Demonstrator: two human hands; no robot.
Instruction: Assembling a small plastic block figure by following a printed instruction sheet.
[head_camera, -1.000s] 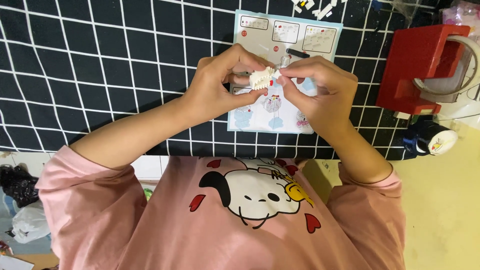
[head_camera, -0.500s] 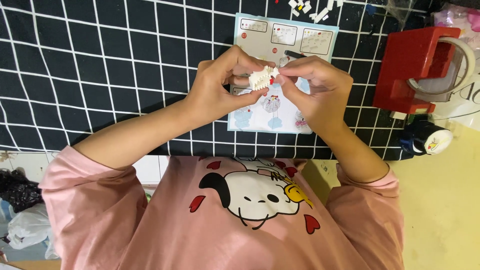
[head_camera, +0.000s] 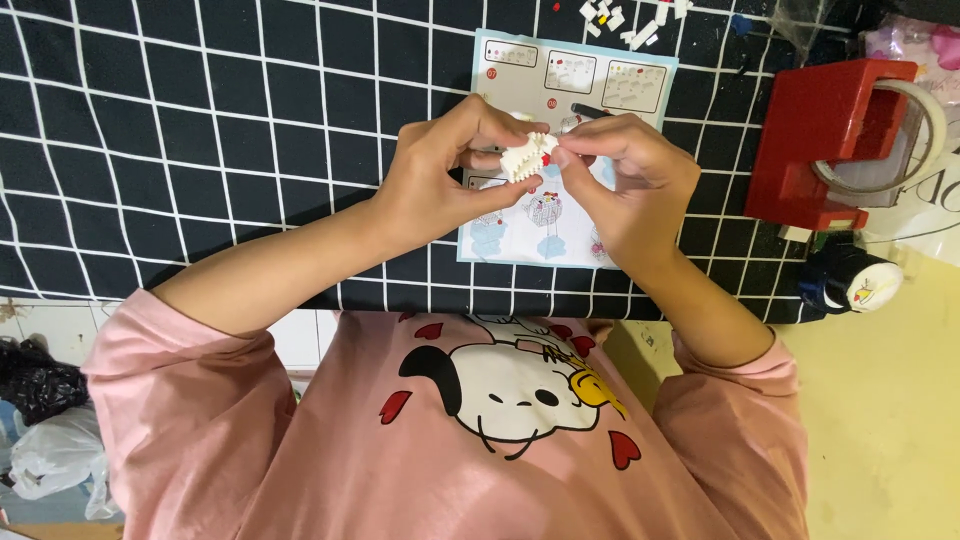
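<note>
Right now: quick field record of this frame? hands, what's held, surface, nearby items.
left hand: left hand grips the white brick model from its side
right hand: right hand pinches at the model's red spot
under the hands: instruction sheet, flat on the cloth
surface: black cloth with a white grid
top edge: loose bricks
right side: red tape dispenser; dark roll below it

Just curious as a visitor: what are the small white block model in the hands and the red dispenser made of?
Small white block model: probably hard plastic, with crisp studded edges and a slight sheen. Red boxy tape dispenser: likely moulded plastic, smooth and evenly coloured, though painted metal can't be ruled out.
</note>
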